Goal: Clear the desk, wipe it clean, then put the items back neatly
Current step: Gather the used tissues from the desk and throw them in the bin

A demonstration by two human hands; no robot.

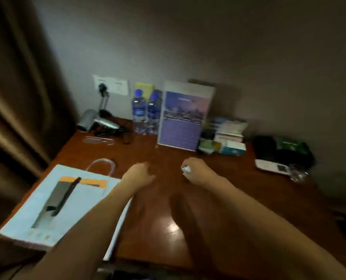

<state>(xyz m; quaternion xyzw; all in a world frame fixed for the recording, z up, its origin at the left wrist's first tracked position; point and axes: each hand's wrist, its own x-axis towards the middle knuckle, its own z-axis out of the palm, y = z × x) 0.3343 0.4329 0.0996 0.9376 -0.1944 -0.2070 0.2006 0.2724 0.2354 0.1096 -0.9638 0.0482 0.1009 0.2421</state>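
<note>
Head view shows the right hand (pixel 190 170) clenched round a crumpled white tissue (pixel 186 169), likely for wiping the wooden desk (pixel 164 209); the left hand (pixel 141 173) hovers loosely curled, holding nothing; water bottles (pixel 146 114) crowd the wall.

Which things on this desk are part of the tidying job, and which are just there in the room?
Part of the job: desk, white wad in right hand, left hand, paper bag, water bottles, purple card, hair dryer, boxes.

Just there: curtain, wall socket.
</note>
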